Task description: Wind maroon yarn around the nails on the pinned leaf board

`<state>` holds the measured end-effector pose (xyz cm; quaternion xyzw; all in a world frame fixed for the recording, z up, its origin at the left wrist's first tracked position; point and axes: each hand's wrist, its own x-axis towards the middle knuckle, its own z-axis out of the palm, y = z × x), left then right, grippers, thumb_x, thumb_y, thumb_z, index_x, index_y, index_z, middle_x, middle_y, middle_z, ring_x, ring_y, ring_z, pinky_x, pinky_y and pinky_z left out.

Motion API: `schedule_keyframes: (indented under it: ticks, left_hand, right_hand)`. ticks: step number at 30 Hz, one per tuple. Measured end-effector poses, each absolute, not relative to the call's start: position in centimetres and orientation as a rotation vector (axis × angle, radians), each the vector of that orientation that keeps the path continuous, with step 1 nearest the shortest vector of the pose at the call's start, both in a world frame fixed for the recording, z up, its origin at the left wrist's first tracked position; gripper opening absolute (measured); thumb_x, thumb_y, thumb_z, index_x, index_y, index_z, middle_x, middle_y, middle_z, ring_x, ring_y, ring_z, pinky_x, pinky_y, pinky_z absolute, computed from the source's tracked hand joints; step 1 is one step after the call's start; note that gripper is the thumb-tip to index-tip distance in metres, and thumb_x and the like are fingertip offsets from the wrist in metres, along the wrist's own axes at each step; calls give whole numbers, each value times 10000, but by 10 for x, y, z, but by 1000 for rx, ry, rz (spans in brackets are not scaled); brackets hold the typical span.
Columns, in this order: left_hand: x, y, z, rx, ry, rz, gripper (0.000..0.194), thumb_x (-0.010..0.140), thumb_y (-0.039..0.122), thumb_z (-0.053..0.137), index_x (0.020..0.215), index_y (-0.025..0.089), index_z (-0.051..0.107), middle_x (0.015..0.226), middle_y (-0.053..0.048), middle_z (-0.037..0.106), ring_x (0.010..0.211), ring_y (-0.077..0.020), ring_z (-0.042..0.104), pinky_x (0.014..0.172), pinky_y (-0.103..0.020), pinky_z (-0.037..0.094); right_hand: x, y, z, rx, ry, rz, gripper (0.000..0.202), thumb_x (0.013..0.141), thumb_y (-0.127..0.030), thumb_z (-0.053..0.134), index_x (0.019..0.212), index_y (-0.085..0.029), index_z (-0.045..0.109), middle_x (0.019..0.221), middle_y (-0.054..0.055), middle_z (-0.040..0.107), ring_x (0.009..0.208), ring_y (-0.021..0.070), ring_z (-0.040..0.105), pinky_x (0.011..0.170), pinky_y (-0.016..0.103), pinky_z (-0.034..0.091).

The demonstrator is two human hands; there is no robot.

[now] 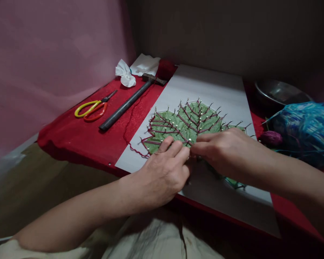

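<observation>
A green leaf shape lies on a white board, with several nails standing around its outline and along its veins. Dark red yarn runs between the nails; a loose length trails off the board's left side towards the hammer. My left hand rests over the near edge of the leaf, fingers curled and closed. Close against it, my right hand pinches with thumb and fingers near the leaf's base. Whatever sits between the fingertips of either hand is hidden.
On the red-covered table lie scissors with yellow and red handles, a hammer, and crumpled white tissue. To the right are a metal bowl, a blue yarn ball and a small purple yarn bundle.
</observation>
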<state>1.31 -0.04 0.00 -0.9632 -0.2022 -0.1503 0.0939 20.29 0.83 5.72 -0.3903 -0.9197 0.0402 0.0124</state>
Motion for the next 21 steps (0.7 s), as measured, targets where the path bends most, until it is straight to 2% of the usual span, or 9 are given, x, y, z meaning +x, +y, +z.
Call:
schedule_keyframes:
  ticks: [3, 6, 12, 21]
  left_hand:
    - [13, -2, -1, -2854, -615, -442, 176, 827, 152, 478, 903, 116, 633, 847, -96, 506, 846, -249, 420, 911, -465, 334]
    - [14, -3, -1, -2849, -636, -441, 238, 848, 148, 440, 989, 109, 627, 848, -83, 500, 846, -242, 429, 930, -459, 323]
    - [13, -4, -1, -2814, -628, -448, 312, 857, 133, 410, 1089, 76, 610, 832, -80, 492, 840, -251, 439, 950, -467, 311]
    - [13, -3, -1, -2840, -621, -441, 370, 895, 149, 381, 1194, 55, 577, 847, -90, 499, 841, -251, 427, 901, -456, 341]
  right_hand:
    - [208, 19, 47, -1293, -2673, 195, 206, 799, -88, 508, 772, -198, 681, 695, 0, 675, 594, 101, 576, 534, 221, 328]
    - [216, 25, 37, -1299, -2574, 235, 197, 821, -111, 520, 782, -193, 695, 709, -1, 692, 626, 100, 607, 579, 208, 382]
    - [229, 22, 31, -1341, -2392, 321, 73, 815, -191, 612, 788, -199, 679, 629, -49, 648, 539, 62, 536, 542, 184, 381]
    - [243, 17, 32, -1196, -2426, 488, 106, 831, -181, 605, 763, -193, 686, 724, -14, 669, 677, 84, 597, 650, 192, 430]
